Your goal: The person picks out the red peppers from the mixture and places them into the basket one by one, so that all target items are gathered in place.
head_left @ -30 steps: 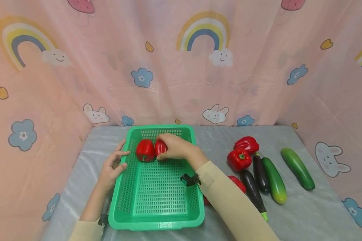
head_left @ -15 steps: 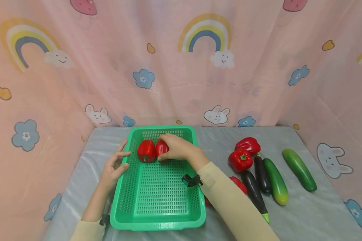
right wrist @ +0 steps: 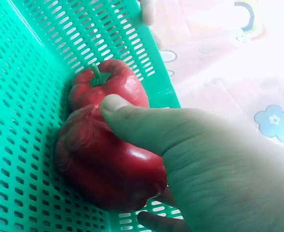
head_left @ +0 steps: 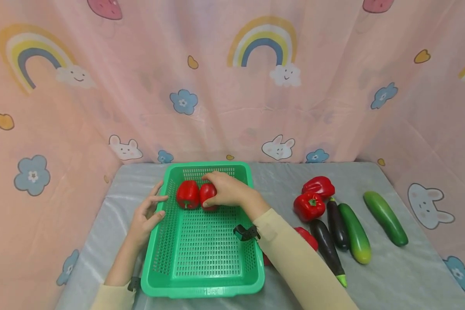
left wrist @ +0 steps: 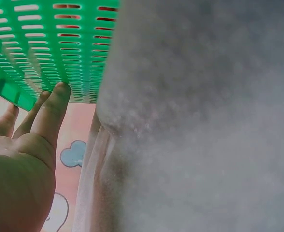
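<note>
In the head view my right hand [head_left: 227,190] grips a red bell pepper [head_left: 208,194], thumb along its near side, inside a green plastic basket [head_left: 201,290]. Close up in the right wrist view, this held bell pepper [right wrist: 110,166] lies against a second red bell pepper [right wrist: 125,84], whose green stem shows. That second bell pepper [head_left: 187,194] sits at the basket's far left. My left hand [head_left: 144,217] rests its spread fingers and thumb on the left rim; the left wrist view shows fingers [left wrist: 50,113] touching the slotted wall from outside.
Right of the basket on the grey cloth [head_left: 372,288] lie more red bell peppers [head_left: 309,206], two eggplants [head_left: 326,245], a green cucumber-like vegetable [head_left: 354,234] and another one [head_left: 385,218] farther right. My right sleeve partly hides peppers near the basket. A pink patterned curtain [head_left: 217,129] encloses the table.
The bell pepper in my right hand has tilted slightly, showing more of its near end. My left hand keeps its place on the basket rim.
</note>
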The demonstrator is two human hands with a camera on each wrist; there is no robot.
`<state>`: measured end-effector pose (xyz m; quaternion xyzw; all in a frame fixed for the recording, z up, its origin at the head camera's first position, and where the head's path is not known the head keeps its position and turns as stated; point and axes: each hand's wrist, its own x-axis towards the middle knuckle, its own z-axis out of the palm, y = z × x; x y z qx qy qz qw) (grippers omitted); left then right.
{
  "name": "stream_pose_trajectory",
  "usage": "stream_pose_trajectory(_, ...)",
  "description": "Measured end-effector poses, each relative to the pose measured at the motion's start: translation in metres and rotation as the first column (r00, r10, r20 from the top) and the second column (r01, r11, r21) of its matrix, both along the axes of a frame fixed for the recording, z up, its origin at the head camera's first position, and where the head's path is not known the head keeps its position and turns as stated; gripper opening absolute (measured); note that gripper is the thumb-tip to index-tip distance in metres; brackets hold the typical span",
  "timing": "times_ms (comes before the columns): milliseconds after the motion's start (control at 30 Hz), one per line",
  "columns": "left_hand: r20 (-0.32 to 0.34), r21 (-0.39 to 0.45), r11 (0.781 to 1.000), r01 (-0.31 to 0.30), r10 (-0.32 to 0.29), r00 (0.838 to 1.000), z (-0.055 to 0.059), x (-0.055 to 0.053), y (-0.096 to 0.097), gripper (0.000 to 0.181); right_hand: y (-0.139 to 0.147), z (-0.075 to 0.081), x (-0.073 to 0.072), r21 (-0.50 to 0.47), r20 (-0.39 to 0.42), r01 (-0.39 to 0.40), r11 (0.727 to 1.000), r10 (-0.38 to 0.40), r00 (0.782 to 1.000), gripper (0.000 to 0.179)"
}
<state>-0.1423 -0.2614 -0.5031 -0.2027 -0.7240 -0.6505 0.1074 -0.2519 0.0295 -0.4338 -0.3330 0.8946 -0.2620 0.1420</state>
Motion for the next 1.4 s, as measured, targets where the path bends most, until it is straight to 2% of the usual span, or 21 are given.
stream_pose_trajectory(267, -0.007, 0.014, 1.0, 0.005, -0.005, 1.0, 0.001, 0.001, 0.001, 0.037, -0.001, 0.0, -0.001, 0.007, -0.016, -0.001, 1.0, 0.001, 1.0, 0.077)
stream_pose_trajectory(467, 0.001, 0.006, 1.0, 0.001, -0.001, 1.0, 0.001, 0.001, 0.001, 0.037, -0.001, -0.011, -0.009, -0.008, -0.102, -0.021, 1.0, 0.02, 0.995, 0.072)
stream_pose_trajectory(600, 0.017, -0.006, 1.0, -0.001, 0.001, 1.0, 0.0, 0.0, 0.001, 0.036, -0.001, -0.01, -0.009, 0.004, -0.087, -0.009, 1.0, 0.009, 0.996, 0.073)
stream_pose_trajectory(700, 0.022, -0.009, 1.0, 0.001, 0.0, 1.0, 0.0, 0.0, 0.0, 0.036, 0.0, -0.004, -0.004, 0.01, -0.068, 0.002, 1.0, -0.001, 0.998, 0.073)
stream_pose_trajectory(1033, -0.006, -0.008, 1.0, 0.01, -0.01, 1.0, -0.002, 0.001, -0.001, 0.036, 0.002, -0.002, 0.003, -0.019, -0.061, 0.035, 0.999, -0.036, 0.997, 0.07)
stream_pose_trajectory(1200, -0.01, -0.014, 1.0, 0.003, -0.003, 1.0, -0.001, 0.001, -0.001, 0.035, 0.005, 0.0, 0.003, -0.077, -0.078, 0.064, 0.995, -0.07, 0.995, 0.067)
stream_pose_trajectory(1400, -0.008, -0.012, 1.0, 0.003, -0.003, 1.0, 0.0, 0.0, 0.0, 0.036, 0.01, 0.009, 0.005, -0.14, -0.048, 0.068, 0.988, -0.076, 0.996, 0.065)
